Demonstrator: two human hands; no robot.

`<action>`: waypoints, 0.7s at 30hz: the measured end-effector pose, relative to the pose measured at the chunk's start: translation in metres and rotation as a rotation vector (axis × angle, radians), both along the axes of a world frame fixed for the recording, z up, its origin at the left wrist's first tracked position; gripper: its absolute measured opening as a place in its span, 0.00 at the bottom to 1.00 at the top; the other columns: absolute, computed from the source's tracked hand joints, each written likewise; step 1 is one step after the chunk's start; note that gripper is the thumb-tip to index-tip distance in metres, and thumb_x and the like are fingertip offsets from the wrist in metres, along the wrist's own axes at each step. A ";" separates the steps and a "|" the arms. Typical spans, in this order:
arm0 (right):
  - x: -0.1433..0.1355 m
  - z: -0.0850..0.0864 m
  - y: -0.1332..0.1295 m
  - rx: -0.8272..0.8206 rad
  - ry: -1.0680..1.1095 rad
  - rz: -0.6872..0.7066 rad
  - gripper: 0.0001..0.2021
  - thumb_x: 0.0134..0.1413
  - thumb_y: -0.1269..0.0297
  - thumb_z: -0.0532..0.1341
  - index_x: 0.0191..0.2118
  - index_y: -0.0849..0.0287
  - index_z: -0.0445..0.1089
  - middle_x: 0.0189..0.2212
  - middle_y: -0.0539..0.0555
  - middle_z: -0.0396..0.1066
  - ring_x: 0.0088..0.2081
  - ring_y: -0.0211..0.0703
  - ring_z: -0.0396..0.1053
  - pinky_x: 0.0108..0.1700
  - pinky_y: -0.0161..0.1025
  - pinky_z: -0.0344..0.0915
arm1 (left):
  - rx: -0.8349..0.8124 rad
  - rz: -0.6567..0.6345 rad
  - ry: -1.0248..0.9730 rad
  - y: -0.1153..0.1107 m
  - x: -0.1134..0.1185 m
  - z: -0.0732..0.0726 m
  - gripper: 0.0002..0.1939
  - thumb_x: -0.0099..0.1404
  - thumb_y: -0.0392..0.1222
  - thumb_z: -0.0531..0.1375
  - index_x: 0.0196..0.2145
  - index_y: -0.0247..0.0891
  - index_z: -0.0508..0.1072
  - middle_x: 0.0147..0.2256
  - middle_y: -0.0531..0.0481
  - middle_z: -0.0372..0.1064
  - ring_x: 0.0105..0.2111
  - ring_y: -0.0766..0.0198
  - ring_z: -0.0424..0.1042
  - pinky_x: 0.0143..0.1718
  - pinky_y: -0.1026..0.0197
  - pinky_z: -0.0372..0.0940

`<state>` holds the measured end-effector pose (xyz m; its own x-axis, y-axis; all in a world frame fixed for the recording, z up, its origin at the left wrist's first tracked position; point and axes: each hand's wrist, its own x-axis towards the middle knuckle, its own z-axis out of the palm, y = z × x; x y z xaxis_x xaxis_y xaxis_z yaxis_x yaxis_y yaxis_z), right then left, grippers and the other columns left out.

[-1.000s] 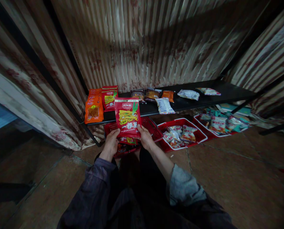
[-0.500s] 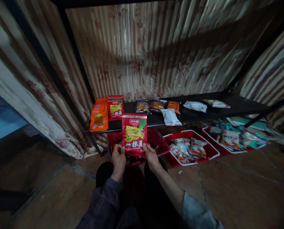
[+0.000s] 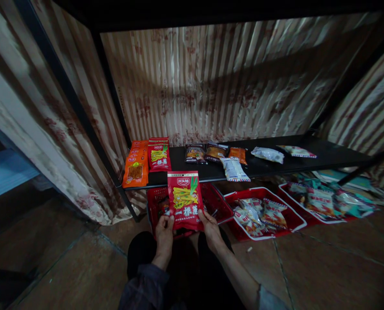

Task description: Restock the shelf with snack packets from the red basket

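Observation:
Between my two hands I hold up a red snack bag, its printed front with yellow sticks and a green onion facing me. My left hand pinches its lower left corner, and my right hand grips the lower right edge. Behind the bag a red basket is partly hidden, with packets inside it. Just above, on the black shelf, matching red snack bags lie in a pile beside orange snack bags.
Brown and orange packets and white packets lie farther right on the shelf. Two more red baskets hold packets: one at centre right, another at far right. A black shelf post stands at the left, before a striped curtain.
The bag and both hands sit slightly lower in the picture. The shelf and baskets have also shifted down a little as the view tilted up. Both hands keep their hold.

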<state>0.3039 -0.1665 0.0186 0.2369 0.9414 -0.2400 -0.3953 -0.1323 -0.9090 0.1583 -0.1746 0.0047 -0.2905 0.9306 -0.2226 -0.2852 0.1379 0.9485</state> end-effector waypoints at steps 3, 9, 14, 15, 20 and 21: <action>0.004 -0.004 0.001 0.002 -0.007 -0.009 0.26 0.30 0.43 0.69 0.32 0.61 0.75 0.27 0.56 0.77 0.30 0.52 0.74 0.36 0.47 0.70 | -0.054 -0.081 -0.080 -0.001 -0.001 -0.002 0.22 0.43 0.59 0.65 0.22 0.38 0.64 0.19 0.57 0.62 0.20 0.70 0.61 0.24 0.66 0.58; 0.006 0.005 0.005 0.029 -0.001 0.031 0.26 0.32 0.43 0.68 0.34 0.61 0.74 0.28 0.55 0.77 0.28 0.51 0.74 0.36 0.47 0.70 | -0.075 -0.223 -0.149 0.002 -0.006 0.005 0.20 0.43 0.52 0.67 0.25 0.39 0.64 0.21 0.56 0.66 0.21 0.69 0.64 0.25 0.66 0.58; 0.000 0.009 0.004 0.057 0.006 0.047 0.26 0.33 0.42 0.67 0.33 0.60 0.74 0.27 0.56 0.77 0.30 0.53 0.74 0.35 0.48 0.70 | -0.030 -0.115 -0.119 0.006 -0.007 0.009 0.18 0.40 0.48 0.68 0.23 0.39 0.63 0.21 0.57 0.64 0.21 0.69 0.63 0.24 0.67 0.56; -0.001 0.007 0.004 0.054 0.010 0.048 0.26 0.33 0.41 0.67 0.33 0.60 0.74 0.27 0.56 0.77 0.30 0.54 0.74 0.35 0.48 0.70 | -0.020 -0.094 -0.120 0.006 -0.007 0.008 0.18 0.40 0.48 0.68 0.23 0.39 0.63 0.21 0.57 0.64 0.22 0.69 0.63 0.25 0.67 0.57; 0.001 -0.005 0.002 0.022 0.008 0.053 0.24 0.35 0.43 0.67 0.33 0.60 0.75 0.27 0.55 0.77 0.29 0.52 0.74 0.35 0.47 0.70 | -0.044 -0.072 -0.152 0.001 -0.004 -0.002 0.20 0.40 0.51 0.67 0.24 0.40 0.63 0.24 0.56 0.65 0.24 0.67 0.65 0.26 0.66 0.58; 0.001 -0.006 0.002 0.022 0.011 0.052 0.24 0.35 0.43 0.67 0.33 0.59 0.75 0.27 0.55 0.77 0.29 0.51 0.74 0.35 0.47 0.70 | -0.053 -0.064 -0.156 0.000 -0.003 -0.005 0.20 0.40 0.52 0.67 0.24 0.40 0.63 0.24 0.56 0.64 0.23 0.68 0.64 0.25 0.66 0.58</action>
<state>0.3049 -0.1644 0.0124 0.1848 0.9576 -0.2211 -0.3983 -0.1327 -0.9076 0.1554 -0.1749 -0.0002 -0.1889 0.9318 -0.3099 -0.4177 0.2094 0.8842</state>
